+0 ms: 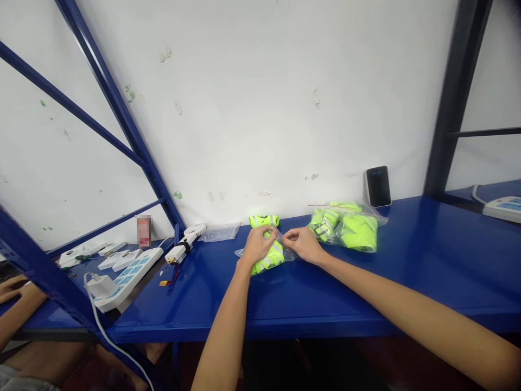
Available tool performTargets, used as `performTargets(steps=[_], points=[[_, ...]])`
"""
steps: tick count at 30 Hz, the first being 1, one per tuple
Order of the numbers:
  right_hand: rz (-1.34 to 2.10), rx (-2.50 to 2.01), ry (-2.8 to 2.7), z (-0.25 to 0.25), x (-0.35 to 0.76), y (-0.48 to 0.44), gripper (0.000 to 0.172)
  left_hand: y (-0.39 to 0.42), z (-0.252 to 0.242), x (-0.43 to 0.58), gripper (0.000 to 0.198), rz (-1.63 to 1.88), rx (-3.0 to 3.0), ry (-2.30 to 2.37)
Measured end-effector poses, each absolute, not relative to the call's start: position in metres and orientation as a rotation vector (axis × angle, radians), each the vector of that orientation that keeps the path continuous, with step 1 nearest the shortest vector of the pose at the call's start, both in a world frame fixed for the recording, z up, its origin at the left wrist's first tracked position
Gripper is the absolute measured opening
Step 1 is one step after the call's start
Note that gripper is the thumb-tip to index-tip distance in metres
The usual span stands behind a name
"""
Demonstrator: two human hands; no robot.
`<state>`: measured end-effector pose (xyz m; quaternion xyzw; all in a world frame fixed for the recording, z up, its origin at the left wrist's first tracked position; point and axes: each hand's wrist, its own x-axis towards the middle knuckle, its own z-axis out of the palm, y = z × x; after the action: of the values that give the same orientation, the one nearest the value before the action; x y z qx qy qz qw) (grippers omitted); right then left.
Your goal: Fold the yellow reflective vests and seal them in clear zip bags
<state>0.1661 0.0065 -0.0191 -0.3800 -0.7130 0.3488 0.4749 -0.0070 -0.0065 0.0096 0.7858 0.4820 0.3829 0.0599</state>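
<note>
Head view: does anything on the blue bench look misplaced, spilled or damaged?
Nothing is spilled or damaged. The left hand and right hand pinch the bagged vest. Only the red and black wires trail loose at the bench edge.

Left hand [257, 243] resting on a folded hi-vis vest [268, 259] inside a clear plastic bag [285, 251], right hand [303, 243] pinching the bag edge just right of the left fingertips [269, 234], bagged vests [350, 227] beyond the right knuckles, blue bench [427, 266] beneath.
</note>
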Motion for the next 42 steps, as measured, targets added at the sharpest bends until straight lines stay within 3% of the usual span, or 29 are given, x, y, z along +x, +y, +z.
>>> performTargets(steps=[3,6,9,15,26,42], points=[[0.948,-0.901,-1.671,-0.021,0.164,0.009,0.017,-0.006,0.009,-0.007,0.033,1.136,2.406,1.467],[1.096,-0.864,-1.648,-0.022,0.167,0.013,0.031,-0.007,0.009,-0.008,0.036,1.085,2.434,1.478],[1.148,-0.791,-1.741,-0.021,0.170,0.014,0.027,-0.009,0.009,-0.008,0.037,1.077,2.475,1.432],[1.019,-0.707,-1.872,-0.022,0.170,0.011,0.033,-0.009,0.008,-0.008,0.037,1.093,2.499,1.420],[0.707,-0.797,-1.921,-0.023,0.166,0.005,0.026,-0.010,0.009,-0.008,0.033,1.145,2.450,1.469],[0.888,-0.656,-1.783,-0.026,0.163,0.010,0.032,-0.016,0.010,-0.003,0.028,1.111,2.451,1.448]])
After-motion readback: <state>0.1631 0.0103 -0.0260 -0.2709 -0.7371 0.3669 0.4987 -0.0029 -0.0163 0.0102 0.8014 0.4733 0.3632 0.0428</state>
